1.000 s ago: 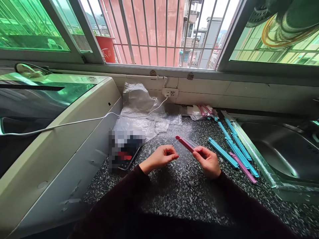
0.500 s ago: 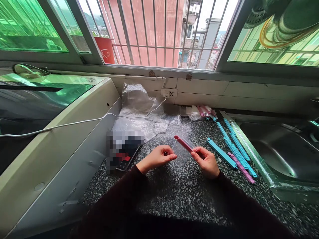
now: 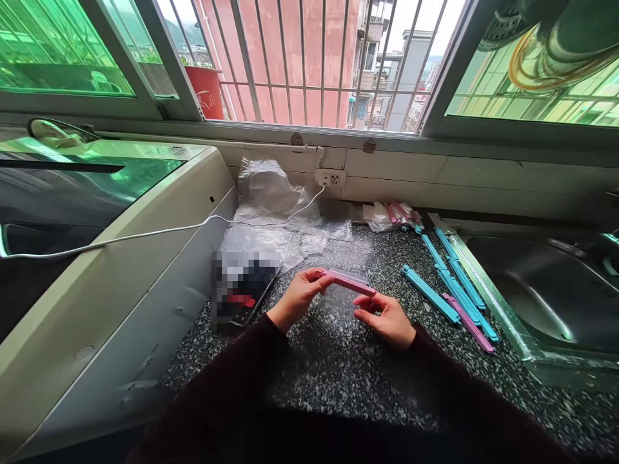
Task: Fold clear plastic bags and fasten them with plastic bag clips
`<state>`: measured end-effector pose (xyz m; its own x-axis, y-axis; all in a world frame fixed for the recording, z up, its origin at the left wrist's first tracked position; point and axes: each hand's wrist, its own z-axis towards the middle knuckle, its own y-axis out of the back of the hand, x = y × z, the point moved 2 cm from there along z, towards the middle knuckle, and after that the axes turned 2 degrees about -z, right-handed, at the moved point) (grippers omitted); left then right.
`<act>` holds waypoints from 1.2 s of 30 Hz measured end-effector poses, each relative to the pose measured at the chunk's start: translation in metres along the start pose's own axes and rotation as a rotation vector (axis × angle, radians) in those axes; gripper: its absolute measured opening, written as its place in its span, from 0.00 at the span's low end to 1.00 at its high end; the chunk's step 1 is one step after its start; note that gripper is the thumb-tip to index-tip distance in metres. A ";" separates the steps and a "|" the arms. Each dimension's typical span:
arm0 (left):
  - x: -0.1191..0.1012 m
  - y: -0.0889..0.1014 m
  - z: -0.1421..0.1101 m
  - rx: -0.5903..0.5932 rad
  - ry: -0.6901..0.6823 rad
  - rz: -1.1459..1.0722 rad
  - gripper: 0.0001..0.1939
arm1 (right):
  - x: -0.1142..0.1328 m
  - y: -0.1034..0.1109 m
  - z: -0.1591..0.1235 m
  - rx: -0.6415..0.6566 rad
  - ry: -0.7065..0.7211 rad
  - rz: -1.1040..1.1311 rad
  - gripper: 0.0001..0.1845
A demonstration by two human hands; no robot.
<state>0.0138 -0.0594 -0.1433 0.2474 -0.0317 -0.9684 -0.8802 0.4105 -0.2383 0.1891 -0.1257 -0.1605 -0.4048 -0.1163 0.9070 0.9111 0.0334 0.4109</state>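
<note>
My left hand [image 3: 304, 296] pinches the left end of a pink bag sealing clip [image 3: 351, 283], which slants slightly down to the right. A clear plastic bag [image 3: 338, 301] is at the clip, partly above and below it; its outline is hard to make out. At the clip's right end, my right hand [image 3: 389, 322] has its thumb and fingers apart, the fingers close to or touching that end. To the right on the counter lie several blue sealing clips [image 3: 430, 294] and a pink-purple clip [image 3: 468, 322].
Clear plastic bags [image 3: 271, 212] lie at the back left, beside a phone-like device [image 3: 251, 303], partly blurred out. More bagged clips [image 3: 391, 214] are against the wall. A metal sink [image 3: 522, 335] borders the right, a white-sided appliance [image 3: 159, 270] the left. A white cable [image 3: 213, 219] crosses overhead to a wall socket.
My left hand has moved up and closed on the pink clip's left end. My right hand has loosened its pinch. The clip has turned flatter.
</note>
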 end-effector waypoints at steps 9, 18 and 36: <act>0.004 0.002 0.000 -0.038 -0.029 0.080 0.19 | -0.002 0.001 0.000 -0.096 0.086 -0.150 0.11; 0.000 -0.006 -0.003 0.044 -0.021 0.185 0.19 | 0.008 0.009 -0.004 -0.295 0.481 -0.619 0.06; 0.010 -0.060 0.105 -0.042 0.188 0.394 0.03 | 0.016 0.095 0.069 -0.280 0.146 -1.220 0.16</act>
<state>0.1111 0.0112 -0.1309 -0.1850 -0.0471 -0.9816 -0.9095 0.3867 0.1529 0.2644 -0.0560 -0.1007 -0.9967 -0.0320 -0.0740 -0.0562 -0.3822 0.9224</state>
